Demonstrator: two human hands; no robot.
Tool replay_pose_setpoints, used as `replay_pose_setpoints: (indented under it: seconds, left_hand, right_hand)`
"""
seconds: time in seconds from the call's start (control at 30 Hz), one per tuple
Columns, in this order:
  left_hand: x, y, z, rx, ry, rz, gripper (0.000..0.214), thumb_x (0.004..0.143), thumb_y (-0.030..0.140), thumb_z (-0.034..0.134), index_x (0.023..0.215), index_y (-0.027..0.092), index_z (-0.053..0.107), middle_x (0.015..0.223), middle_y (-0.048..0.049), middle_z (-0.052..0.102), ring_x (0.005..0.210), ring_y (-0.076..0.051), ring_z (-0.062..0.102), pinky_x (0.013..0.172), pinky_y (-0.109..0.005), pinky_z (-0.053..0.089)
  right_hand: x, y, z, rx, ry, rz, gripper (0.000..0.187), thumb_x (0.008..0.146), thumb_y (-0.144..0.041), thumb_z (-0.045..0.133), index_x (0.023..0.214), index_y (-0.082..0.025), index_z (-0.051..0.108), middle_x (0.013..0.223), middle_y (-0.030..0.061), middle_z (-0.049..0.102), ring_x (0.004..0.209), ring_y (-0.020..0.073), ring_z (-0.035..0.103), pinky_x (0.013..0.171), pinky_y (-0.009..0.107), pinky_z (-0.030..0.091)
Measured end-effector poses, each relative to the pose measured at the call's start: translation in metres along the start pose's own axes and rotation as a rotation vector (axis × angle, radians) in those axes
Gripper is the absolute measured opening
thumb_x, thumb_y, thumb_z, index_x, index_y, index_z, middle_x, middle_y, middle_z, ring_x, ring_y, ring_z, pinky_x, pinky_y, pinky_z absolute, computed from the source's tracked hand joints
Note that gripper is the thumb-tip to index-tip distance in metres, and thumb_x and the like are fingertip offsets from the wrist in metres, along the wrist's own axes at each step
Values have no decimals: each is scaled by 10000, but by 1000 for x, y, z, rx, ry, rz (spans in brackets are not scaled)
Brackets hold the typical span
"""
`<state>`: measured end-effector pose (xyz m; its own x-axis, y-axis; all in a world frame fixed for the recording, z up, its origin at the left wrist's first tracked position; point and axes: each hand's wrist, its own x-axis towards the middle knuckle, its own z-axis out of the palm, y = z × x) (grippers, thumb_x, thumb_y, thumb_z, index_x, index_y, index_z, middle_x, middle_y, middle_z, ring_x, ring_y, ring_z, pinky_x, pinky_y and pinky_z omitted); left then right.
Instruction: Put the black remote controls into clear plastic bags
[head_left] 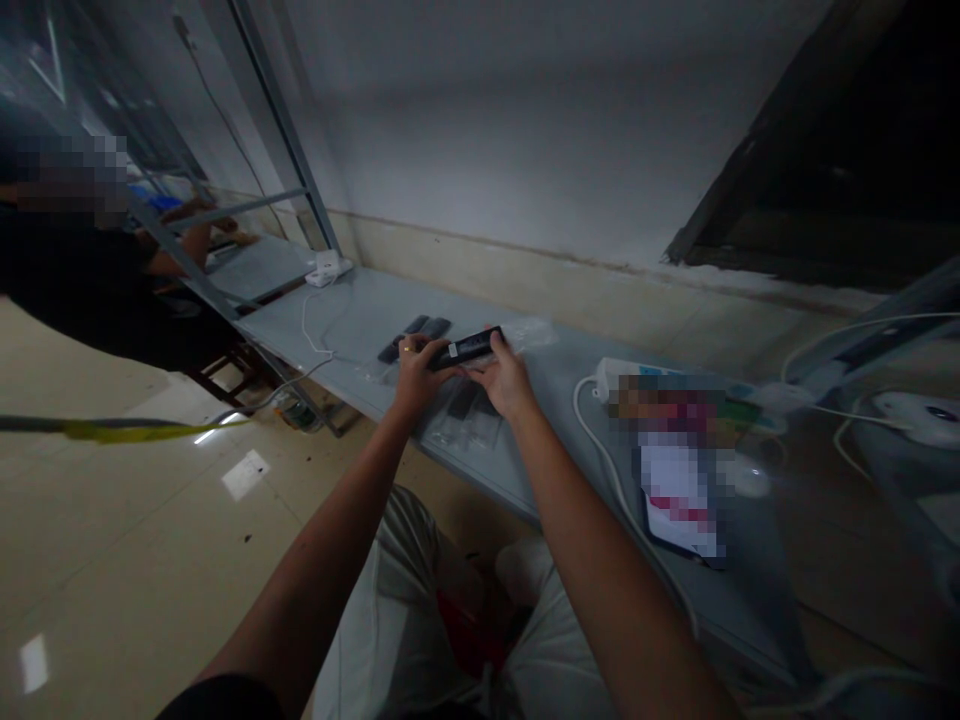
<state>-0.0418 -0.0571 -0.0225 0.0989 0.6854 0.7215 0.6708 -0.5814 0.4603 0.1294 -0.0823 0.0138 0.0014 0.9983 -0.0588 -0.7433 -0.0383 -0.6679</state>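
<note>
Between my two hands is a long, flat black device point(470, 346) with a small white label; its exact kind I cannot make out. My left hand point(418, 370), with a ring on one finger, is closed on its left end. The right end sits in my right hand point(507, 374), the thumb on top and the fingers underneath. Behind the left hand, several similar dark pieces point(433, 327) lie on the grey table point(375, 290). Clear plastic bags point(461, 430) with dark items in them lie nearer the front edge, partly covered by my hands.
To the right, a white power strip point(611, 378) with a cable and a phone point(679, 500) lie on the table. A white adapter point(328, 267) stands at the far left end. Beyond the metal frame point(281, 130), another person point(90, 280) sits working. A wall point(487, 140) runs behind.
</note>
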Motion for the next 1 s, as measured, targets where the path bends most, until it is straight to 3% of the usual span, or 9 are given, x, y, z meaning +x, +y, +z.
replay_pose_setpoints:
  seconds: [0.13, 0.27, 0.4, 0.67, 0.83, 1.0]
  left_hand:
    - [0, 3, 0, -19, -23, -6, 522, 712, 485, 817, 1159, 247, 691, 1164, -119, 524, 1131, -296, 518, 985, -469, 466]
    - [2, 9, -3, -69, 23, -98, 393, 839, 479, 697, 1120, 208, 650, 1119, -124, 591, 1092, -284, 563, 953, -447, 474]
    - [3, 14, -7, -143, 88, -240, 289, 959, 456, 512, 1036, 199, 619, 958, -93, 667, 910, -242, 630, 829, -389, 489]
    - [4, 13, -9, -249, 185, -370, 308, 908, 514, 576, 919, 208, 610, 819, -53, 663, 780, -208, 636, 733, -341, 497]
    - [3, 11, -9, -339, 134, -332, 311, 884, 501, 621, 971, 204, 596, 867, -53, 668, 784, -191, 650, 707, -311, 498]
    - [1, 8, -8, -317, 142, -314, 309, 929, 486, 550, 1064, 208, 535, 878, -62, 654, 783, -193, 641, 703, -317, 496]
  right_hand:
    - [1, 3, -2, -52, 23, -58, 337, 832, -200, 677, 1154, -229, 583, 904, 8, 740, 776, 191, 723, 676, 395, 627]
    - [1, 3, -3, -35, 37, -71, 295, 838, -188, 656, 1123, -215, 587, 860, 8, 739, 732, 183, 725, 642, 377, 633]
    - [0, 1, -2, -28, 41, -61, 295, 852, -180, 613, 1144, -220, 592, 861, 9, 745, 716, 186, 728, 632, 378, 638]
    - [1, 4, -1, 21, 66, -56, 306, 847, -235, 658, 1145, -231, 589, 841, -1, 743, 701, 185, 731, 664, 390, 640]
    - [1, 6, -1, 18, 62, -68, 346, 838, -258, 704, 1161, -241, 581, 857, -1, 750, 691, 173, 726, 677, 376, 634]
    - [1, 7, 0, 17, 62, -42, 295, 871, -214, 661, 1154, -240, 585, 833, -15, 749, 650, 169, 725, 647, 358, 628]
